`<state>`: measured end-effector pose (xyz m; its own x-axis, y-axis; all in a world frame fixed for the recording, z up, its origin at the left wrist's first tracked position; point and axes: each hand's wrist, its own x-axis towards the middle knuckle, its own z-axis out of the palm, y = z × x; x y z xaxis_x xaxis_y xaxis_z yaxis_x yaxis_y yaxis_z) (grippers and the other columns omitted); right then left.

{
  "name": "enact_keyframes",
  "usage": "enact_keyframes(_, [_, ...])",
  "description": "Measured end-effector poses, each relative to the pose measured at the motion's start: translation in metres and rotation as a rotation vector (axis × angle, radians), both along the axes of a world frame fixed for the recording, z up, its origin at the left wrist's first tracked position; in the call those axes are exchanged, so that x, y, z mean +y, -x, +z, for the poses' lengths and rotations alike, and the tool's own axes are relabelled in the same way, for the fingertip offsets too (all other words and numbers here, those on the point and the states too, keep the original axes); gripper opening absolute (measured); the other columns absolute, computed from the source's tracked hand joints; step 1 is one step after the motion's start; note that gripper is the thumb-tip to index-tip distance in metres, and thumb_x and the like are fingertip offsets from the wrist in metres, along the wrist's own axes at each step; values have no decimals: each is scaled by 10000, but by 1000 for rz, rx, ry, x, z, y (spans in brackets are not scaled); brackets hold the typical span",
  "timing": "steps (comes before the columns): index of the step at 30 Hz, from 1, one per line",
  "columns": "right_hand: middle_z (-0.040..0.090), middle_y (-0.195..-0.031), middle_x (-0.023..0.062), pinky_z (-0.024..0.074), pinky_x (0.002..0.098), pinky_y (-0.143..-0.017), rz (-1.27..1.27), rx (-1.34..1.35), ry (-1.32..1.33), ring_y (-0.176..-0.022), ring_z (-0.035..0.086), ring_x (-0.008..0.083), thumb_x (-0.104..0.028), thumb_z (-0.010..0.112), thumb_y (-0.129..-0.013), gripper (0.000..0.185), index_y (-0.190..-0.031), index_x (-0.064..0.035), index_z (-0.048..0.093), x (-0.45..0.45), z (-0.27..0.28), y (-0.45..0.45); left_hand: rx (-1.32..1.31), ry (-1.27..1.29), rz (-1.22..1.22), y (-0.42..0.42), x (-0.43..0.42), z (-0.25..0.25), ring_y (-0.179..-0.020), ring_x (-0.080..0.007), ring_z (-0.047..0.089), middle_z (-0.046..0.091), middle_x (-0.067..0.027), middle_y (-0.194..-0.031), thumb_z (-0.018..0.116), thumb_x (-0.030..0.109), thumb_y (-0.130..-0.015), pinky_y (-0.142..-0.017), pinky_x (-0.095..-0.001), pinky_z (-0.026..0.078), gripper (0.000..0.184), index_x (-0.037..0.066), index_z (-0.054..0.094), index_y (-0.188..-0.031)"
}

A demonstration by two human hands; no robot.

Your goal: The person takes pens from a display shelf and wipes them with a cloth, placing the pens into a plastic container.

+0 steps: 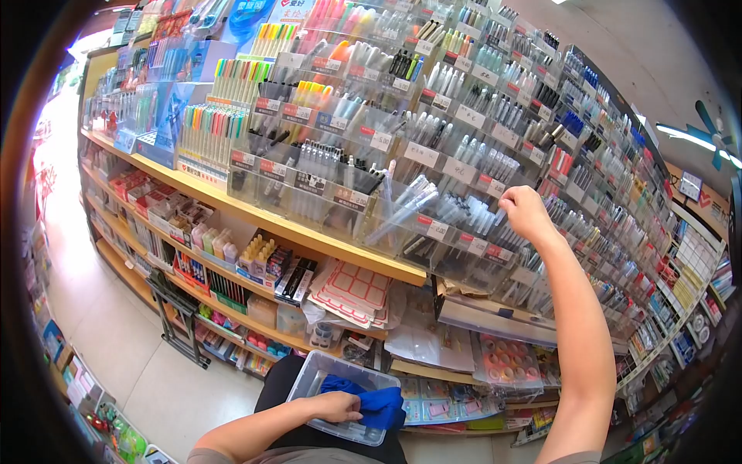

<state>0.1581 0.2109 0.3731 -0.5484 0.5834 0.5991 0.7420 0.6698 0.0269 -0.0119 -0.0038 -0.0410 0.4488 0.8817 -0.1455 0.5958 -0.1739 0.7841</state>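
Note:
A clear plastic bin (309, 377) rests on my lap with a bright blue cloth (384, 405) bunched inside it and draped over its right side. My left hand (336, 406) lies over the bin, its curled fingers closed on the cloth. Stretched up to the pen display, my right hand (527, 214) is closed at a pen compartment, fingers bent towards the white-capped pens (473, 213) just left of it. What the right fingers hold, if anything, is hidden. Left of those pens, clear tube-like sleeves (402, 209) lean at a slant in their own compartment.
Tiered clear racks of pens (325, 158) with price tags rise in front of me. Boxed highlighters (216, 127) stand on the left. Below the wooden shelf edge (309, 228) are stacked sheets (352, 292) and small stationery. A folded black metal stand (178, 313) leans at the lower shelves.

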Motion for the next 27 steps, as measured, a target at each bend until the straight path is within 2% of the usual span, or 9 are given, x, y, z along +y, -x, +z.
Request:
enact_keyframes(3, [614, -799, 223, 468, 385, -721, -12, 4, 25, -796, 605, 350, -100, 597, -761, 140, -810, 26, 636, -4, 0, 0, -2, 75, 9, 0, -1, 7, -811, -309, 588, 613, -158, -822, 575, 334, -831, -700, -380, 435, 306, 36, 571, -902])
enact_keyframes(6, [615, -795, 220, 468, 385, -719, -14, 1, 21, -791, 607, 348, -102, 598, -761, 139, -806, 23, 639, -4, 0, 1, 2, 26, 5, 0, -1, 1, -720, -244, 602, 621, -122, -764, 571, 327, -849, -646, -336, 450, 314, 19, 566, -908])
enact_keyframes(17, [628, -788, 197, 465, 406, -718, -66, -64, 92, -782, 608, 347, -151, 609, -764, 163, -815, -4, 657, -5, -9, 1, 1, 26, 3, -1, -1, 3, -716, -238, 597, 618, -118, -764, 573, 329, -849, -646, -334, 449, 308, 27, 567, -912])
enact_keyframes(20, [636, -778, 169, 462, 391, -691, 51, 7, -144, -774, 610, 327, -179, 619, -763, 177, -824, -17, 657, -1, -13, -1, 2, 37, 5, -1, -2, 5, -718, -239, 597, 616, -119, -765, 575, 327, -848, -646, -337, 448, 307, 26, 568, -908])
enact_keyframes(23, [629, -777, 147, 455, 371, -674, 104, 69, 115, -751, 606, 290, -204, 641, -749, 189, -819, -29, 650, -5, -10, 7, 6, 29, 0, -1, 0, 3, -715, -238, 596, 615, -119, -762, 576, 326, -848, -646, -337, 449, 308, 24, 566, -907])
enact_keyframes(27, [610, -781, 135, 451, 357, -670, 99, 106, 137, -730, 597, 251, -201, 666, -730, 187, -800, -32, 630, -8, -13, 14, -9, 16, 5, -1, 1, -3, -706, -235, 595, 614, -118, -756, 578, 322, -848, -644, -334, 451, 307, 21, 565, -907])
